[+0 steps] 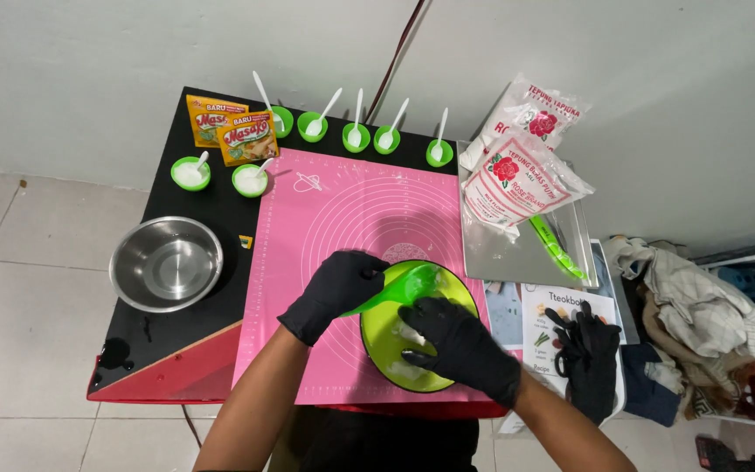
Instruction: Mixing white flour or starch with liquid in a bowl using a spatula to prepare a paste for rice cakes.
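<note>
Low in the frame's centre, your left hand (338, 287) grips a green scoop (399, 288), tipped into the bowl (376, 328); your right hand (460, 345) is half-curled inside, steadying the bowl on the pink mat (342, 210).

My matt black rubbery gloves (342, 284) meet a glossy green plastic bowl (380, 336) on the smooth pink silicone mat (342, 210).

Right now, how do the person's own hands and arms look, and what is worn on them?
Both the left hand and the right hand wear snug black gloves ending at the wrists. The forearms are bare, with no sleeves, watch or markings visible.
</note>
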